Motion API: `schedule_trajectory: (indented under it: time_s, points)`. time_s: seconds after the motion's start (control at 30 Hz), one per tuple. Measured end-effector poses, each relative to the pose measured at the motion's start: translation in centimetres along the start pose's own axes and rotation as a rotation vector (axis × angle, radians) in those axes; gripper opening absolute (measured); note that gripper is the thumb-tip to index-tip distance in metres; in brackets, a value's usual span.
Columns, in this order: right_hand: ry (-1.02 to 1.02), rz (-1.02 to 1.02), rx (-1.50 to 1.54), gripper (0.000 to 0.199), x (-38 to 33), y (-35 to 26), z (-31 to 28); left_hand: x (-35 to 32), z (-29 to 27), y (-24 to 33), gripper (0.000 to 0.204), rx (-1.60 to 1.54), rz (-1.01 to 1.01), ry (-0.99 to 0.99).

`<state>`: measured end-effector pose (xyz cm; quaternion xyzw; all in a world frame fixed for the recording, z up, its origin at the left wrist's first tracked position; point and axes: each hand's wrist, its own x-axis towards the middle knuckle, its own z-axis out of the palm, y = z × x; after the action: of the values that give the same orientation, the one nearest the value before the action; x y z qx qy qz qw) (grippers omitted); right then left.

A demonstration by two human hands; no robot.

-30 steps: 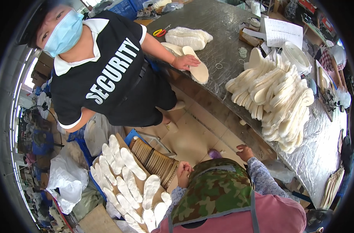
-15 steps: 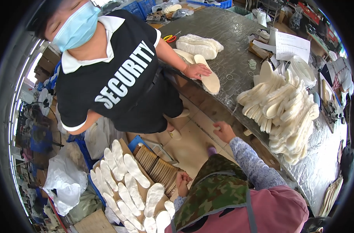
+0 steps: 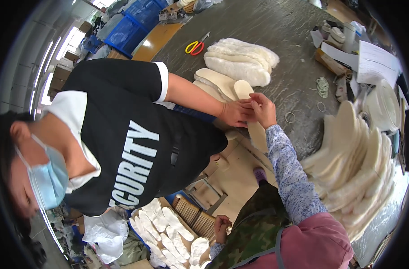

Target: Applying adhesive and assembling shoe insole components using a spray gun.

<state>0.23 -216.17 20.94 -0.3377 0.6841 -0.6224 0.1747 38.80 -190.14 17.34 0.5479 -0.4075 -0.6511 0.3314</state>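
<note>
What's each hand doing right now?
Left hand: curled, contents cannot be told.
Right hand: pinching the flat cream foam insole.

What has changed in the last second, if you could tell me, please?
The right hand reached up and forward to the pale insole at the table edge, meeting the co-worker's hand there. The left hand stayed low above the crate of insoles.
</note>
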Motion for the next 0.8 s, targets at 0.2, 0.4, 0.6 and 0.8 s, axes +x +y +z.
schedule_trajectory:
  time_s: [0.2, 0.4, 0.6, 0.8]
  points:
    - [-0.242, -0.313, -0.268, 0.023, 6.4, -0.1, 8.9, 0.4, 0.7, 2.1, 0.021, 0.039, -0.128, 0.063]
    - [-0.41, -0.319, -0.709, 0.028, 9.5, 0.9, 15.6, 1.2, 1.7, 4.2, 0.027, 0.052, -0.078, 0.087]
    - [-0.326, -0.231, -0.637, 0.023, 7.4, -2.0, 12.9, 2.1, 0.7, 2.3, 0.035, 0.083, -0.042, 0.031]
    - [0.121, -0.42, 0.025, 0.023, -10.0, -7.2, 1.5, 5.6, -1.5, 0.6, 0.029, 0.129, 0.047, -0.517]
